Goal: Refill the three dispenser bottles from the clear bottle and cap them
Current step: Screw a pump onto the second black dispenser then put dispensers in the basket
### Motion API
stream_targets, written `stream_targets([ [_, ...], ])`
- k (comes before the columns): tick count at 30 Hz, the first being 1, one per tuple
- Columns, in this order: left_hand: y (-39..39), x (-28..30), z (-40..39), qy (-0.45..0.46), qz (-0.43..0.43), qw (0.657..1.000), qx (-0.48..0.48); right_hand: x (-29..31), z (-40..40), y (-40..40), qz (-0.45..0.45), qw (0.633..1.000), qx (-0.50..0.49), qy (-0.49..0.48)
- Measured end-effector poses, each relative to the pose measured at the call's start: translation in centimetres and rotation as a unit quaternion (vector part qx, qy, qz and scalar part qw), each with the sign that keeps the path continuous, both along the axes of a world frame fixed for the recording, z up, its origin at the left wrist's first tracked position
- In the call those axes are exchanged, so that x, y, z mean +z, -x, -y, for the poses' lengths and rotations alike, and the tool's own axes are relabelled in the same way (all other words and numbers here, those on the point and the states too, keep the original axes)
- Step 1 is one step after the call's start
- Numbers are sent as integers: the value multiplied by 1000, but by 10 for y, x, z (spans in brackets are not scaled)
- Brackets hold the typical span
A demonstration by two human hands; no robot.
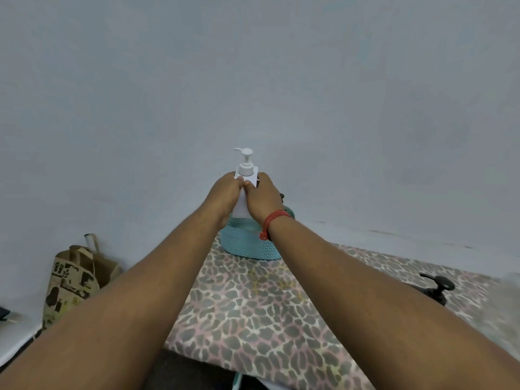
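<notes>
I am watching both hands gripping one white dispenser bottle [241,205], which is standing upright over the teal basket [247,244] at the far edge of the table [253,311], near the wall [253,80]. The left hand [225,194] is curling round the bottle's left side and the right hand [263,197] round its right, thumbs meeting just under the pump head [245,160]. A black pump dispenser [437,288] is sitting near the table's right edge, well apart from the basket. The leopard-print surface between the forearms is lying open. A paper bag [76,277] is leaning beyond the table's left edge.
</notes>
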State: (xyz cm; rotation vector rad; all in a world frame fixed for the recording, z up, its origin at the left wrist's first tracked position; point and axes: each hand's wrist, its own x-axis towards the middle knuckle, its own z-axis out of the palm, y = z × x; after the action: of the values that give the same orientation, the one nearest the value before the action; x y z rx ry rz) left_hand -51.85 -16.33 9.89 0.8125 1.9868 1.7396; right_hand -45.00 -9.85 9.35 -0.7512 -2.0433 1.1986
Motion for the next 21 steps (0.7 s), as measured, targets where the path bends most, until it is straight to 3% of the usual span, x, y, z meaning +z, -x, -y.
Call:
stream_targets([
  [4,15,-16,-19,28,28,999,2,-19,-13,15,25,1000,-6,5],
  [13,28,-44,-46,75,124,989,7,-49,-36,24,143,983,-5,-115],
  [21,34,-48,-59,115,141,983,-9,-54,-39,31,277,920,23,-278],
])
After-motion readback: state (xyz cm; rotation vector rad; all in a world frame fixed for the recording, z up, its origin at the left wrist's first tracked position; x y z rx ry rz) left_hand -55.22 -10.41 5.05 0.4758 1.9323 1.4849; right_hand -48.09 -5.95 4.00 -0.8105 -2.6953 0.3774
